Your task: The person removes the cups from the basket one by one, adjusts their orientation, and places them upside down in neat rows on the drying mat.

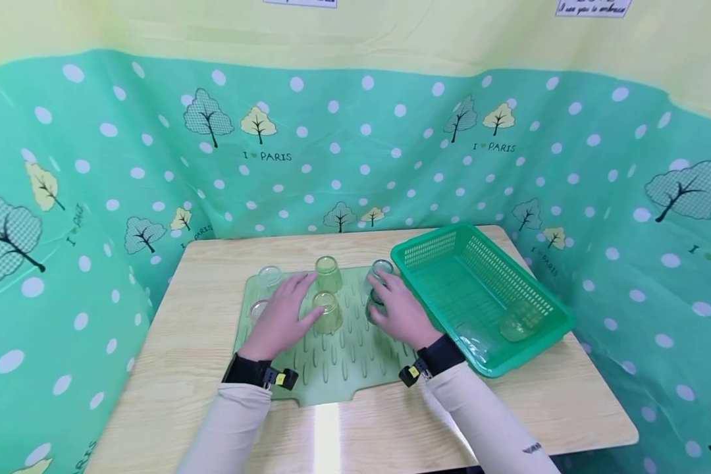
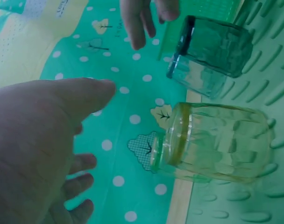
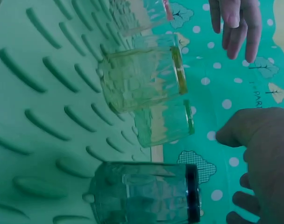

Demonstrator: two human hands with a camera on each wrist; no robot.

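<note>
Several glass tumblers stand upside down in rows on a pale green draining mat [image 1: 326,368]. My left hand [image 1: 280,316] hovers over the left side, fingers apart and holding nothing, partly covering a clear glass [image 1: 270,275] and a pink-rimmed glass [image 1: 258,309]. In the middle are a yellow glass [image 1: 328,315] and, behind it, a green glass [image 1: 328,276]. Above the right-hand pair is my right hand [image 1: 399,309], loosely spread with nothing in its grasp. It partly hides a dark teal glass [image 3: 146,192] and a bluish glass [image 1: 382,266].
A green plastic basket [image 1: 503,263] stands at the right, overlapping the mat's edge in the head view. Inside lie a yellowish glass [image 1: 520,320] and a clear glass [image 1: 474,342]. The wooden table [image 1: 172,342] meets a patterned curtain [image 1: 308,151] at the back and sides.
</note>
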